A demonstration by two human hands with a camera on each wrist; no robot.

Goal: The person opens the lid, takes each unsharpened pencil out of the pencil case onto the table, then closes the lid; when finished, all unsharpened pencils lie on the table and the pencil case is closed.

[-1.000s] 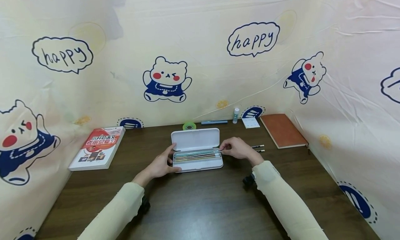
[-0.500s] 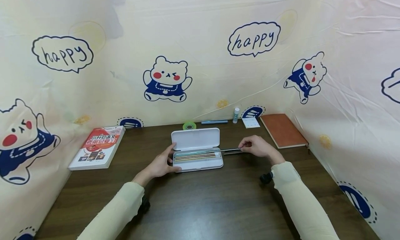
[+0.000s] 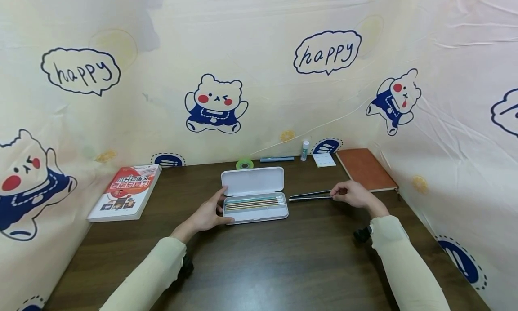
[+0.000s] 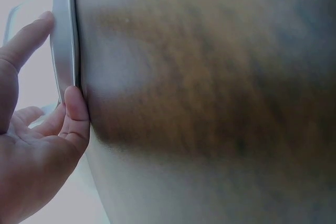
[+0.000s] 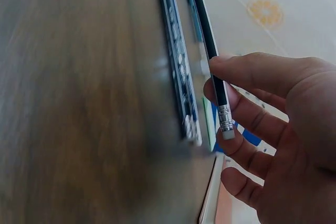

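Note:
A white pencil case (image 3: 256, 218) lies with its lid up and several pencils (image 3: 252, 204) inside. My left hand (image 3: 207, 213) grips its left end, thumb at the front edge and a finger up by the hinge side. In the left wrist view, the fingertips rest right at the case's wall (image 4: 64, 35). To the right of the case, my right hand (image 3: 353, 196) pinches a dark pencil (image 5: 206, 24) between thumb and fingers, just above its metal band and white eraser. Beneath it, loose pencils (image 5: 178, 61) lie side by side on the table.
Along the back stand green tape (image 3: 244, 164), a blue pen (image 3: 277, 159), a glue stick (image 3: 305, 150) and a white paper (image 3: 324, 160). A brown notebook (image 3: 364, 167) lies behind the right hand, a red-and-white book (image 3: 125, 192) at the left.
My right hand has moved right, away from the case, drawing the dark pencil out over the table beside the loose ones. The left hand has stayed on the case.

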